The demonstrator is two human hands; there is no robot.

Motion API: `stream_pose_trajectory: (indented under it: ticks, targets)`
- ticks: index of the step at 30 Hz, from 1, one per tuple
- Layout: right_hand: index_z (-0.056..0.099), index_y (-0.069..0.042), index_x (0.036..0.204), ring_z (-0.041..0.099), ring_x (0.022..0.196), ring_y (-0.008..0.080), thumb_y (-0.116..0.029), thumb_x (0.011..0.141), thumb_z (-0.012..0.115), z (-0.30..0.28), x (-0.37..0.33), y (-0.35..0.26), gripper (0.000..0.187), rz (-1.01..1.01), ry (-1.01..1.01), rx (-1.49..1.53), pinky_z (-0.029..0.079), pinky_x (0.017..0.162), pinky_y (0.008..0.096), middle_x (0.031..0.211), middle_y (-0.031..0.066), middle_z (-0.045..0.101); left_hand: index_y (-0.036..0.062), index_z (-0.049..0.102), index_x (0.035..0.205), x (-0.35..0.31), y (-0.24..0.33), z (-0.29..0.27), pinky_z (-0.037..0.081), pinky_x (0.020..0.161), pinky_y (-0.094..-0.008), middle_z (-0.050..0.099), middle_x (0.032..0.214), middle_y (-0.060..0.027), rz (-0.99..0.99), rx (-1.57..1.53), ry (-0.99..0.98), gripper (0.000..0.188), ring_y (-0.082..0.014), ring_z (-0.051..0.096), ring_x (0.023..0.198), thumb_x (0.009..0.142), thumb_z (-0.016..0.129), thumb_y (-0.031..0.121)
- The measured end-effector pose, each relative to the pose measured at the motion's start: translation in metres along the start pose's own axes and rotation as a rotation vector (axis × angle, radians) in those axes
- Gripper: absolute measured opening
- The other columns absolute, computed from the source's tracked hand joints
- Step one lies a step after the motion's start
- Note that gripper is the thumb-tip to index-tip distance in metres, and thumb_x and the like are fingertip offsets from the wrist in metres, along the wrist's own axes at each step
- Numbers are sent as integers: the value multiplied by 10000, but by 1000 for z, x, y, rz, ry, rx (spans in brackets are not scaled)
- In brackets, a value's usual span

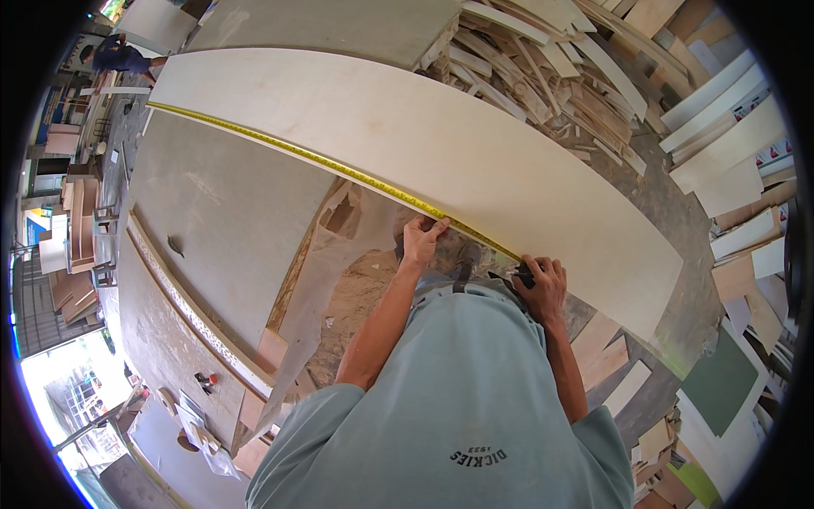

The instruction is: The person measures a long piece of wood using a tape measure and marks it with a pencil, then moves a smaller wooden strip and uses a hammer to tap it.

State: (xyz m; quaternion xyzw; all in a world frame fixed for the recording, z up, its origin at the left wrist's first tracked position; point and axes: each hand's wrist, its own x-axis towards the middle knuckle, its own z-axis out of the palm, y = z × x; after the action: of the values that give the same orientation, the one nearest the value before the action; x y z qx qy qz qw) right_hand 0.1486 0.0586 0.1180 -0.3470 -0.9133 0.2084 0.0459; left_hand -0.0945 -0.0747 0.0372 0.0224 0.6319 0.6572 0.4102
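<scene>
A long pale board (509, 153) is the largest thing in view, sweeping in a fisheye curve from 10 o'clock across to 3 o'clock, with its near edge in front of the person's body. Under and beside it, towards 9 and 10 o'clock, spreads a broad grey worktop (220, 187). A heap of wood offcuts (526, 72) lies on the floor at 1 o'clock, past the board. At 10 o'clock a co-worker (119, 55) in dark clothing stretches an arm to the board's far end; I cannot tell whether that hand touches it. A dark green panel (719, 382) lies at 4 o'clock among pale sheets.

The yellow tape blade (322, 161) runs along the board's near edge, from the far end at 10 o'clock to just right of the middle of the view. The right hand (547, 287), at 4 o'clock from the centre, is closed around the black tape case (525, 275) — the blade meets it there. The left hand (422, 242), close to the centre at 1 o'clock, has thumb and fingertips together on the blade at the board's edge. Smallest, a red and black tool (205, 382) rests at 8 o'clock.
</scene>
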Motion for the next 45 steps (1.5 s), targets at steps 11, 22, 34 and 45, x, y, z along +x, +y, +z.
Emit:
stream_pose_trajectory:
  ticks: [11, 22, 34, 45]
  targets:
    - [678, -107, 1043, 550, 944, 282, -237, 673, 755, -18, 16, 2, 400, -88, -21, 105, 429, 873, 410, 930, 84, 623, -11, 625, 1073, -3, 10, -2, 483, 680, -266, 676, 923, -49, 57, -60, 154, 306, -118, 618, 789, 846, 747, 153]
    - [628, -44, 917, 535, 839, 318, -157, 678, 720, -38, 52, -40, 279, -265, -100, 569, 435, 800, 418, 864, 111, 633, 26, 497, 1237, 44, 167, -92, 498, 726, -340, 634, 1045, -160, 503, -497, 463, 289, -262, 639, 921, 1025, 437, 213]
    - [673, -69, 981, 552, 913, 307, -278, 713, 712, -20, 79, -64, 342, -317, -79, 446, 444, 878, 411, 926, 109, 634, 57, 504, 1160, 97, 182, -129, 495, 630, -312, 620, 890, -126, 466, -612, 482, 220, -224, 598, 736, 1038, 404, 210]
    - [673, -82, 959, 570, 928, 298, -287, 716, 678, 38, 153, -140, 318, -284, -63, 366, 461, 848, 410, 891, 130, 633, 42, 514, 1246, 168, 220, -215, 502, 649, -286, 654, 952, -114, 462, -420, 525, 297, -193, 588, 755, 995, 507, 201]
